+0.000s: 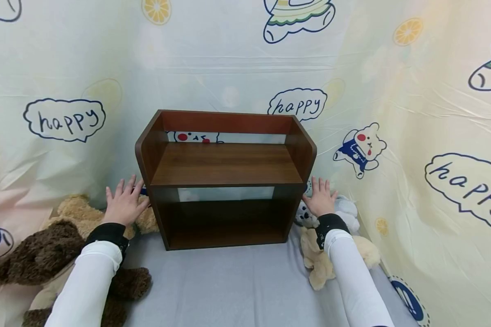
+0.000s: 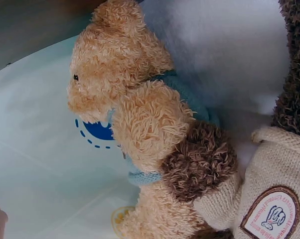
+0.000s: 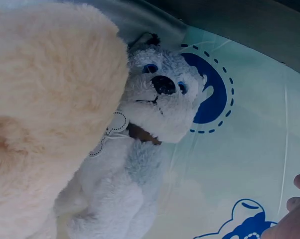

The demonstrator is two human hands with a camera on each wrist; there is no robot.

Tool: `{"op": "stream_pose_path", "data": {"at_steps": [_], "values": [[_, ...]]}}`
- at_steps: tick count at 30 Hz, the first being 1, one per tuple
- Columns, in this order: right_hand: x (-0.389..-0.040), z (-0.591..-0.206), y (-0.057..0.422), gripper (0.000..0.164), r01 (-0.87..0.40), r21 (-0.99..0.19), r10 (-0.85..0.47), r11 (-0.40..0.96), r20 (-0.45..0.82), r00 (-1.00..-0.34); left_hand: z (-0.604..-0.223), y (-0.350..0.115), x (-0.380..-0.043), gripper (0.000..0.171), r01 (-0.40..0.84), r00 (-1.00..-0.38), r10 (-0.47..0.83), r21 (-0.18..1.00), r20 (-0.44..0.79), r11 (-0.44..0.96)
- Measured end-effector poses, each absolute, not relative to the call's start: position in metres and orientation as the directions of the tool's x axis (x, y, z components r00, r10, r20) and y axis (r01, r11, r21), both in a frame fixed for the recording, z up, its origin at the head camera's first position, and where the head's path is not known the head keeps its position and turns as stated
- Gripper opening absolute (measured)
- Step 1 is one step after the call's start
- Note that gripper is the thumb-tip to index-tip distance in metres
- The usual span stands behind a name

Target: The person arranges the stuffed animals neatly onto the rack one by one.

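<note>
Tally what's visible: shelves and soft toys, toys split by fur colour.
Brown shelf unit: 1
Dark brown toy: 1
Tan curly toy: 1
Cream toy: 1
White-grey toy: 1
Total: 5

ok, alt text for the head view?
A brown two-tier shelf stands on a gray cloth, with a person's left hand and right hand beside it, one per side, fingers extended. Plush toys lie on both sides; behind hangs a pale backdrop printed with "happy" bubbles.
</note>
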State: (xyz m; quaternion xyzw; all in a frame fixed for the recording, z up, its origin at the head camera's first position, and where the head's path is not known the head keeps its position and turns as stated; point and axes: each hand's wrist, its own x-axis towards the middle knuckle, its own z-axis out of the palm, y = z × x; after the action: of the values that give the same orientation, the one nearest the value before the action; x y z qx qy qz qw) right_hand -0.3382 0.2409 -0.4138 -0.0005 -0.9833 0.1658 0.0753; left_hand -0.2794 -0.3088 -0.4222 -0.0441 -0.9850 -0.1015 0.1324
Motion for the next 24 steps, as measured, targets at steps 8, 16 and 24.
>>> {"op": "stream_pose_path", "data": {"at_steps": [8, 16, 24], "values": [[-0.333, -0.415, 0.247, 0.073, -0.046, -0.346, 0.018, 0.937, 0.180, -0.984, -0.418, -0.302, -0.281, 0.068, 0.124, -0.959, 0.064, 0.207, 0.275, 0.970], [-0.331, -0.405, 0.246, 0.066, -0.080, -0.461, 0.048, 0.884, 0.258, -0.965, -0.412, -0.299, -0.278, 0.072, 0.074, -0.980, 0.008, 0.325, 0.200, 0.943], [-0.322, -0.384, 0.235, 0.059, -0.097, -0.732, 0.171, 0.674, 0.282, -0.944, -0.405, -0.303, -0.270, 0.078, 0.029, -0.999, 0.015, 0.585, 0.028, 0.810]]}}
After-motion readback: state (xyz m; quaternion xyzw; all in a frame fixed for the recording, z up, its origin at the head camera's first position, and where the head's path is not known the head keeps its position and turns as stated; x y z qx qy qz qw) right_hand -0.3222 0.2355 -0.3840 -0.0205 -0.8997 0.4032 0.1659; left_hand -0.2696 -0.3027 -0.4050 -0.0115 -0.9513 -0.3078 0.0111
